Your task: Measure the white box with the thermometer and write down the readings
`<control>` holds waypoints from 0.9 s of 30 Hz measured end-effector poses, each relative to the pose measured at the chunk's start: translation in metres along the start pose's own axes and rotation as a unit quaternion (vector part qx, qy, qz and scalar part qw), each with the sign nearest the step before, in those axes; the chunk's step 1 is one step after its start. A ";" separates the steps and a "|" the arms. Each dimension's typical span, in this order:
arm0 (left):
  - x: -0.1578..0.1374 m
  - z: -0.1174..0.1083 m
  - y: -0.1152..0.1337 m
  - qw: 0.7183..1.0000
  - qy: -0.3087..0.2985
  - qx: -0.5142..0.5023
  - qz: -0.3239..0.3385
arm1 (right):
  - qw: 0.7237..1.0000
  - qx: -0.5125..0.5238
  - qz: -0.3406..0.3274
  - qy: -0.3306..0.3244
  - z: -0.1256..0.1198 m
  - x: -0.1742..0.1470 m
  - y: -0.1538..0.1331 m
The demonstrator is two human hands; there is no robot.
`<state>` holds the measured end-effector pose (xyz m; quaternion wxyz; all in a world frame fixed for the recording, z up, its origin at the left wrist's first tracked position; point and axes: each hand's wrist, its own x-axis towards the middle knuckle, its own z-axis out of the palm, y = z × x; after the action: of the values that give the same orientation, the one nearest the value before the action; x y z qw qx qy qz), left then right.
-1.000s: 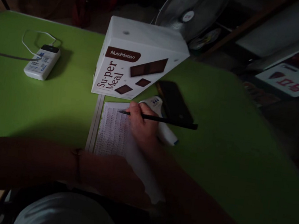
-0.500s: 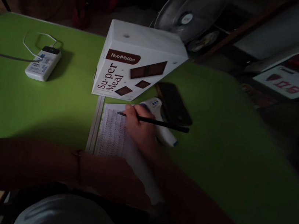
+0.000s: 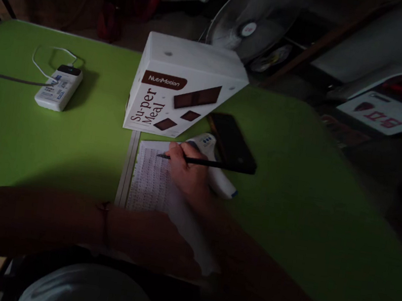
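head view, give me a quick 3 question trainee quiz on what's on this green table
1. True or false: the right hand holds a black pen with its tip on the paper.
2. What lies just right of the pen hand, partly under the pen?
A. a black phone
B. a red mug
C. a pair of scissors
3. Fill in: the white box stands at the far edge of the ____.

Key
1. True
2. A
3. paper

The left hand rests on the near end of the paper. A white charger with a cable lies far left on the table.
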<state>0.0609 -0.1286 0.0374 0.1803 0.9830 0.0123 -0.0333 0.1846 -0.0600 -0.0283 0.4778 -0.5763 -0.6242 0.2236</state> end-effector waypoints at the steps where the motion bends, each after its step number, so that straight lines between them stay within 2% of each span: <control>1: 0.000 0.000 0.000 1.000 0.009 0.003 0.001 | 1.000 0.001 0.002 0.003 0.000 0.000 0.000; 3: 0.001 -0.001 0.001 1.000 0.010 0.003 -0.002 | 1.000 0.003 0.011 0.010 0.000 -0.001 0.000; 5: 0.002 -0.006 0.002 1.000 -0.016 0.003 -0.013 | 1.000 -0.006 0.017 0.011 0.000 -0.001 0.000; 9: 0.003 -0.013 0.002 0.999 -0.037 0.004 -0.009 | 0.999 -0.031 0.004 -0.003 -0.001 -0.001 0.000; 14: 0.001 -0.006 0.000 1.000 -0.011 0.005 -0.002 | 0.999 -0.032 0.016 -0.001 -0.001 0.000 0.002; 23: 0.000 0.001 -0.002 0.999 -0.042 -0.009 -0.018 | 0.998 0.034 0.052 0.016 -0.009 0.001 0.000; 27: 0.000 0.004 -0.004 0.998 -0.055 -0.039 -0.018 | 0.999 0.011 0.030 0.012 -0.013 0.003 0.005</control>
<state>0.0603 -0.1267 0.0325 0.2185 0.9714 0.0218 -0.0906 0.1987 -0.0596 -0.0257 0.4847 -0.5916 -0.5986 0.2381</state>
